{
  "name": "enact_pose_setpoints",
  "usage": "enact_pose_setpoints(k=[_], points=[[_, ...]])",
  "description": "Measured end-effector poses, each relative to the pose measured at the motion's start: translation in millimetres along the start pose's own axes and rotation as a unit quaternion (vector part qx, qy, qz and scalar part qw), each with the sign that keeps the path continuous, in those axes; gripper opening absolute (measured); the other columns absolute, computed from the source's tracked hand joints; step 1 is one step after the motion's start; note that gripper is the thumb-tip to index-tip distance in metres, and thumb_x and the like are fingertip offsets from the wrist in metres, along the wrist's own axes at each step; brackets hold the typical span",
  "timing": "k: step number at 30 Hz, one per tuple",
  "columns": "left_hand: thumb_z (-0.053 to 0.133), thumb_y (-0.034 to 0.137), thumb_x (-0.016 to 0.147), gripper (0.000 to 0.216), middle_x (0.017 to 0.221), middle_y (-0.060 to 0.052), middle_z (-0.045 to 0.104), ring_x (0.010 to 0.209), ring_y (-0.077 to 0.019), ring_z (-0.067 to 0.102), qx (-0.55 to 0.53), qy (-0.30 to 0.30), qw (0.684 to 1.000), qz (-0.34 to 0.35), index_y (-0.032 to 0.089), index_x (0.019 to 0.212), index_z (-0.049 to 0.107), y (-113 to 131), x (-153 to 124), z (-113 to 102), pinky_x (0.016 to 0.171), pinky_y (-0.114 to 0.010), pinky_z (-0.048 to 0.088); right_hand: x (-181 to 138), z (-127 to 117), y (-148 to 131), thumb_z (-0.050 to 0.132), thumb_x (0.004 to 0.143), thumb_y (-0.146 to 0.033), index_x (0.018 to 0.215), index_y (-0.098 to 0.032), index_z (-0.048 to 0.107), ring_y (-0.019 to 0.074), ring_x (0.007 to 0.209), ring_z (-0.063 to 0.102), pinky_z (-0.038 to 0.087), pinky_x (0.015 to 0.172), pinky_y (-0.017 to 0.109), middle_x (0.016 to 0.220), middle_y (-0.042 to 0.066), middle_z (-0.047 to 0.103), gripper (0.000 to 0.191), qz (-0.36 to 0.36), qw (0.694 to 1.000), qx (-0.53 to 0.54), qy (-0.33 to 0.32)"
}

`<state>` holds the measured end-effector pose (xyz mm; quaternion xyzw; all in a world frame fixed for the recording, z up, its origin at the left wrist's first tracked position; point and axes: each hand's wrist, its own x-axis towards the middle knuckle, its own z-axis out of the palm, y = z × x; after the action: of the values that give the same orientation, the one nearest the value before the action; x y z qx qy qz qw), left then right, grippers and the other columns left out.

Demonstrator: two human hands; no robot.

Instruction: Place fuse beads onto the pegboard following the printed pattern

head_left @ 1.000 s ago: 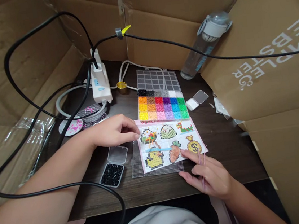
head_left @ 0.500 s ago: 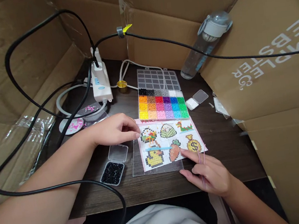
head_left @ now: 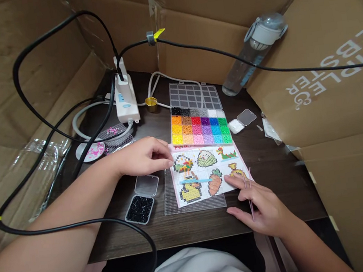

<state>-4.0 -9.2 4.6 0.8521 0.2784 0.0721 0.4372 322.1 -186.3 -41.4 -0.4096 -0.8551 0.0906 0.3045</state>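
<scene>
- Right hand (head_left: 265,207) grasped tweezers (head_left: 249,191), long axis toward twelve o'clock.
- Pattern sheet (head_left: 203,171) lay at its ten o'clock, index fingertip over it.
- Left hand (head_left: 146,156) curled at the sheet's ten-o'clock edge; whether gripping, I couldn't tell.

Single head-worn view; faces forward and down; near, above hands (head_left: 146,155) and desk (head_left: 266,156)

Dark table (head_left: 186,230): pegboard (head_left: 169,197), bead case (head_left: 197,109), power strip (head_left: 126,103), bottle (head_left: 242,69).

Tabletop (head_left: 273,160) right of the sheet (head_left: 205,171) offers passage; black cable (head_left: 80,224) obstructs left
</scene>
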Motion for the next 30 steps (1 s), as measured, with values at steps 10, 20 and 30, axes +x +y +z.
enact_pose_setpoints(k=[10, 20, 30], points=[[0.062, 0.042, 0.087, 0.031, 0.110, -0.009, 0.060, 0.080, -0.0173, 0.061, 0.033, 0.013, 0.999, -0.013, 0.019, 0.085, 0.082, 1.6, -1.7, -3.1, 0.070, -0.030, 0.051, 6.3, -1.9, 16.6, 0.081, 0.086, -0.040, 0.089, -0.020, 0.055, 0.0315, 0.106, 0.078, 0.066, 0.093, 0.049, 0.117, 0.022, 0.078, 0.033, -0.061, 0.998, -0.035, 0.000], [0.061, 0.041, 0.088, 0.031, 0.096, -0.008, 0.064, 0.084, -0.0202, 0.063, 0.032, 0.024, 0.999, -0.004, 0.018, 0.077, 0.078, -0.2, -0.2, -5.2, 0.077, -0.033, 0.052, 18.5, -3.4, 20.5, 0.081, 0.086, -0.038, 0.072, -0.019, 0.058, 0.0301, 0.093, 0.081, 0.069, 0.082, 0.042, 0.105, 0.020, 0.081, 0.033, -0.156, 0.984, -0.090, 0.014], [0.062, 0.042, 0.088, 0.028, 0.098, -0.008, 0.065, 0.085, -0.0204, 0.063, 0.046, 0.035, 0.998, -0.007, 0.019, 0.083, 0.079, 2.7, -3.1, -8.4, 0.077, -0.033, 0.053, 23.2, -2.4, 18.5, 0.081, 0.086, -0.032, 0.066, -0.020, 0.060, 0.0229, 0.085, 0.078, 0.067, 0.073, 0.034, 0.095, 0.012, 0.080, 0.032, -0.165, 0.981, -0.093, 0.039]])
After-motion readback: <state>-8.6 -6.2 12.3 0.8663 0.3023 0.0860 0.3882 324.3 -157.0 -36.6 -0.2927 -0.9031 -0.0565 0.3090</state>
